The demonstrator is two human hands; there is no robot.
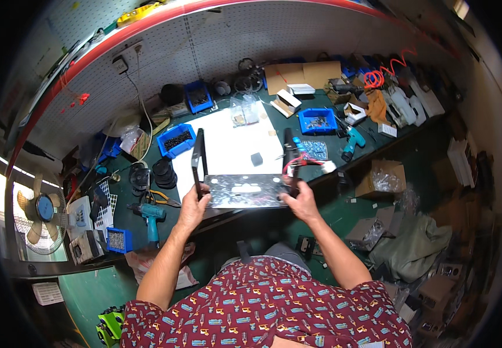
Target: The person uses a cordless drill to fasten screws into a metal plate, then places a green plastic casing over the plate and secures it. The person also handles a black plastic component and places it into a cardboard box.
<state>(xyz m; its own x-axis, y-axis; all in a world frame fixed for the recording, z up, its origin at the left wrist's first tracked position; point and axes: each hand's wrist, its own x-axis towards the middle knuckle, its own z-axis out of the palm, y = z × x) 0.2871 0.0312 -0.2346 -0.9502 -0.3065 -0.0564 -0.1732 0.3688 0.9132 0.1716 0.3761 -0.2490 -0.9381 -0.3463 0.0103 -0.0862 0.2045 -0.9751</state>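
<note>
I count two bare hands, left hand (193, 204) and right hand (298, 200), at one grey metal frame (245, 191). Blue parts bins: four, namely one by the left upright (177, 140), one at the pegboard (198, 95), one right of the white sheet (317, 121), and one small one at the bench's near-left edge (117, 239). Teal cordless drills: two, one left (151, 216) and one right (352, 141). One white sheet (233, 142), one desk fan (41, 211), one open cardboard box (300, 75).

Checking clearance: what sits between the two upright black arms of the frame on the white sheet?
Head view: only a small dark block lies on the white sheet between the black arms; otherwise that stretch is bare.
</note>
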